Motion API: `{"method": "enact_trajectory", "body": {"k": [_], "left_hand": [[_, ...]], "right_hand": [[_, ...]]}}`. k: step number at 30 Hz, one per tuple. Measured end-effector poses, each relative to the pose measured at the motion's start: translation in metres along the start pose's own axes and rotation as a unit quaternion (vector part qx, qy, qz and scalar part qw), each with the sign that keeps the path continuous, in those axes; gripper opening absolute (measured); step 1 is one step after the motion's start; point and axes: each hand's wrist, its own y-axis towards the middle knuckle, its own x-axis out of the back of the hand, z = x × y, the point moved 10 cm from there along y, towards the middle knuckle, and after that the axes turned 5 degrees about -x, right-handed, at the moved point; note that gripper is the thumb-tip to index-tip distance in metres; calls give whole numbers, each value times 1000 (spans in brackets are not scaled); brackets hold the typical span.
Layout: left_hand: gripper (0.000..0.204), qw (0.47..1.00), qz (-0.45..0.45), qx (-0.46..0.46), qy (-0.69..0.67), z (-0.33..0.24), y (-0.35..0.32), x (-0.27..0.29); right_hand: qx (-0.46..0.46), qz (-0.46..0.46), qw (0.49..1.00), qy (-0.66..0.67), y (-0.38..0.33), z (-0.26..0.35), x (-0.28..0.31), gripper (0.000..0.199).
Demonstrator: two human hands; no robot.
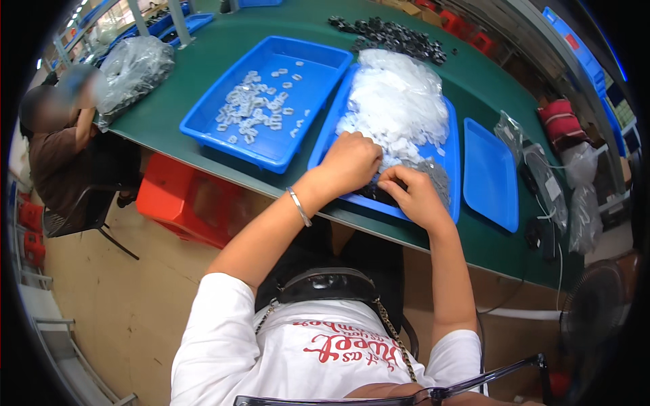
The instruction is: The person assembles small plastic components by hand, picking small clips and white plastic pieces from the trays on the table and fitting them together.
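My left hand [350, 162] lay curled, knuckles up, on the pile of white plastic pieces [396, 108] in the blue tray [452, 159]; whether it pinched any, I couldn't tell. At three o'clock, touching it, my right hand [413, 193] pinched among grey pieces [437, 177]. At ten o'clock, a second tray [318, 81] sat on the green desk [474, 88].

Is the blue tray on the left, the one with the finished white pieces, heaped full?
No, the left blue tray holds only a thin scatter of small white pieces, with much bare blue floor showing around them.
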Motion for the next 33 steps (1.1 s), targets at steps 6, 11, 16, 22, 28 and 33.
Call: {"method": "enact_trajectory", "body": {"k": [6, 11, 16, 22, 28, 33], "left_hand": [[16, 975, -82, 116, -168, 10, -1, 10], [18, 892, -125, 180, -395, 17, -7, -3], [22, 812, -131, 258, -506, 28, -21, -25], [24, 802, -72, 262, -532, 20, -21, -28], [23, 795, -44, 256, -549, 12, -19, -32], [21, 781, -49, 258, -566, 15, -20, -35]], "right_hand": [[26, 0, 1000, -8, -9, 1, 4, 10], [2, 11, 1000, 10, -10, 2, 2, 11], [72, -14, 997, 35, -5, 7, 9, 9], [-13, -53, 980, 193, -5, -13, 21, 7], [-45, -102, 965, 238, -6, -30, 30, 10], [-40, -120, 967, 221, -6, -28, 30, 11]]}}
